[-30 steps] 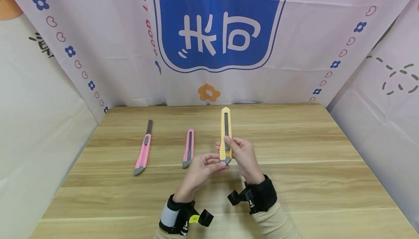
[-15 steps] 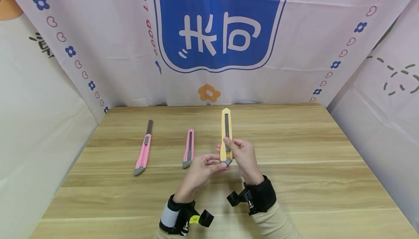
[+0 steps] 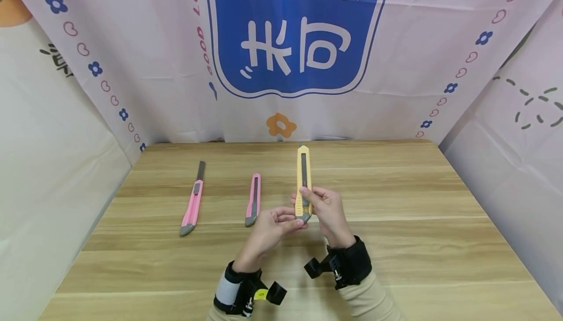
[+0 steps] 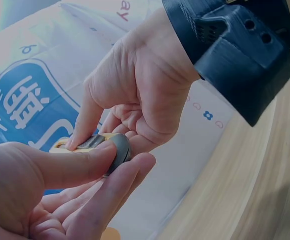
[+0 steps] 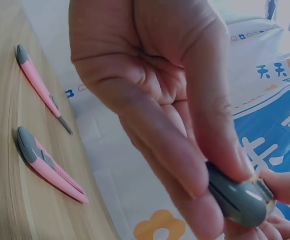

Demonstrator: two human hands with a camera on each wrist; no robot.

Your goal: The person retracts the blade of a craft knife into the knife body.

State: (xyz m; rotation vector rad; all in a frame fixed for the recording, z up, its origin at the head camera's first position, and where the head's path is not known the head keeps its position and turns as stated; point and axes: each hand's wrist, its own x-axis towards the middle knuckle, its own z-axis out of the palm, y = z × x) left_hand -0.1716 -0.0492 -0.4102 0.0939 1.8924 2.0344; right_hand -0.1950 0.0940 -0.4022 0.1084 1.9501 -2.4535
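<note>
Both hands hold a yellow utility knife upright above the table, its grey end cap toward the person. The left hand pinches the cap between thumb and fingers. Higher up, the right hand grips the body, its thumb pressing on the dark slider in the slot. Only a tiny bit of blade shows at the knife's tip. Left of the hands lie a pink utility knife with no blade showing and a second pink utility knife with its grey blade out.
The wooden table ends at a hanging white cloth with a blue printed panel. White cloth also hangs at both sides. A black camera mount is strapped on each wrist.
The yellow knife has dropped very slightly. The right thumb and slider have shifted a little toward the end cap. The left hand and both pink knives have stayed put.
</note>
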